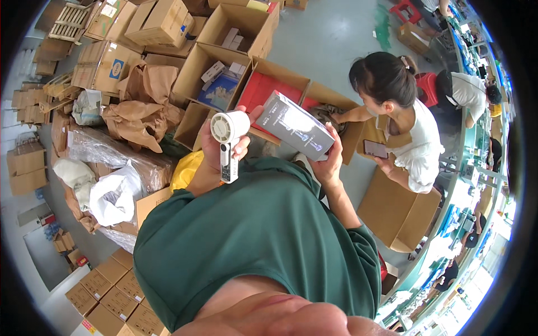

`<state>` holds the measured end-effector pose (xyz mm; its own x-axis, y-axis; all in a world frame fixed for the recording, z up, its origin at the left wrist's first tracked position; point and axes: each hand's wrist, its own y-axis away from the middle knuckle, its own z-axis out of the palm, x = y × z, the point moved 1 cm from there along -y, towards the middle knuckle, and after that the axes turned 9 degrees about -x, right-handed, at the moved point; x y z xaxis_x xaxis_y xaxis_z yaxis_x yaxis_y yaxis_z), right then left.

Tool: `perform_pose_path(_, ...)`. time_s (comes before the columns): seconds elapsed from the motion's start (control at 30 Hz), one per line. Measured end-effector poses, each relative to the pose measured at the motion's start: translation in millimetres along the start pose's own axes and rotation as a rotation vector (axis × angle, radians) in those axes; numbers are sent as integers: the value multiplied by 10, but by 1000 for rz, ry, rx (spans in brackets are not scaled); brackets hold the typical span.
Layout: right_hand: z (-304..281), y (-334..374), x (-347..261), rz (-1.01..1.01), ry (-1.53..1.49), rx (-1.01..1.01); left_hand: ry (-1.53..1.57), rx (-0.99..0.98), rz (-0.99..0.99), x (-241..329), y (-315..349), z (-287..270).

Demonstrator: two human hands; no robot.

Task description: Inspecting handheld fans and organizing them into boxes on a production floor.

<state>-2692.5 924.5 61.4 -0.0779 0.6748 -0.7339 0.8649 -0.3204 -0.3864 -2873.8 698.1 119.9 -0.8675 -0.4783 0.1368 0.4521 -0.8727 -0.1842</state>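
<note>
My left hand (210,150) is wrapped round a white handheld fan (230,127), held upright with its round grille at the top and its slim handle below. My right hand (332,162) grips a grey printed carton (296,127) by its lower right side. The carton is tilted, and its face shows pictures of similar fans. Fan and carton are held side by side in front of my green shirt. Behind them stands an open cardboard box with a red inside (274,84).
To the right a person in white (417,134) holds a phone (375,149) and reaches into an open box. Open cartons (216,73) and brown paper (147,84) crowd the left. An open carton (386,210) stands at right, beside a long workbench. Sealed cartons (115,291) are stacked lower left.
</note>
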Motion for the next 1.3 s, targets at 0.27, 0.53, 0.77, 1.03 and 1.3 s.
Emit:
perform_pose_path(0.27,279,44,133,452,-62,-265,-62,228,-42,142,179,-540)
perform_pose_path(0.53,837,871,1102,911,326,-252,-79,590,-73,-156,749,-1224)
perform_pose_path(0.77,850,937,1773,847,546,-338,-170,867,-57,-178,1165,-1287)
perform_pose_path(1.03,1335,694,2474,840,676,-605,-147,1043,84,-150,1387,-1300)
perform_pose_path(1.3,2022,742,3065,792,834,-878,-47,1244,157,-410,1876,-1628)
